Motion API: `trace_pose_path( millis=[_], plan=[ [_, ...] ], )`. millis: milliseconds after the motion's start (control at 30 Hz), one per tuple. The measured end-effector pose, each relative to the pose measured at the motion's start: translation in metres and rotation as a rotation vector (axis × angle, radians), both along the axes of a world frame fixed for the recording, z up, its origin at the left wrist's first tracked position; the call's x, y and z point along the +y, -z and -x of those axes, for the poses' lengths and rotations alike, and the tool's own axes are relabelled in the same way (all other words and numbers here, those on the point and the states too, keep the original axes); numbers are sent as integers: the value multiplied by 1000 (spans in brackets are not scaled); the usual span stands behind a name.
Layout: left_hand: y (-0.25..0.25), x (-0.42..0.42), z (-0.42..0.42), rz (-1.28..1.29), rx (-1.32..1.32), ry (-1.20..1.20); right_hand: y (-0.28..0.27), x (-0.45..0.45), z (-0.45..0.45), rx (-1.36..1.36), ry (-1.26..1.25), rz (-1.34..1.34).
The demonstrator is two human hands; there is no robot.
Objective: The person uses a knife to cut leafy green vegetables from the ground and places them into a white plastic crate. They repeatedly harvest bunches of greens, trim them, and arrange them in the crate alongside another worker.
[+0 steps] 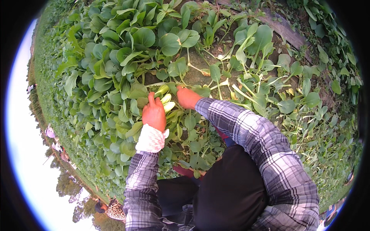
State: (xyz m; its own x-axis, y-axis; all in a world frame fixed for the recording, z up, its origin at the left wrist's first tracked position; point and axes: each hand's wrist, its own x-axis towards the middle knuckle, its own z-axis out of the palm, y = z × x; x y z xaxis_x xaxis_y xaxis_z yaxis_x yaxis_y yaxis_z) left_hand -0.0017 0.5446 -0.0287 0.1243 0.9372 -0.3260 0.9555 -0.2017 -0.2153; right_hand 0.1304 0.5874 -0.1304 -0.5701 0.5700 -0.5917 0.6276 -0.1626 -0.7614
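Observation:
My left hand, with a pink-and-white fuzzy cuff at the wrist, is closed around several leafy greens that look like bok choy. Their pale, thick stem bases point toward my right hand, and their leaves spread out to the left. My right hand is just beyond those bases, fingers curled down beside a small green leaf. Its fingertips are partly hidden, so whether it pinches that leaf is unclear.
Dense standing greens fill the left side. Loose leaves and cut stalks litter bare soil to the right. A dark red shoe shows below my hands. Another person is at lower left, with others farther off.

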Motion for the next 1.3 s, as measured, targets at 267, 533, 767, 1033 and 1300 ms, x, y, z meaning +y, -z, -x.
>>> trace_pose_path(
  millis=[267, 533, 767, 1033, 1300],
  plan=[
    [-1, -11, 3, 38, -39, -63, 5, -10, -8, 39, 58, 95],
    [-6, -12, 10, -27, -135, -45, 6, -6, 7, 77, 63, 113],
    [-18, -31, 5, -216, -284, 108, 18, -25, -26, 711, 694, 366],
    [-27, -42, 1, -309, -348, 226, -33, -20, -62, 741, 663, 383],
    [-45, -35, -16, -245, -416, 218, -70, -21, -80, 708, 786, 596]
  ],
)
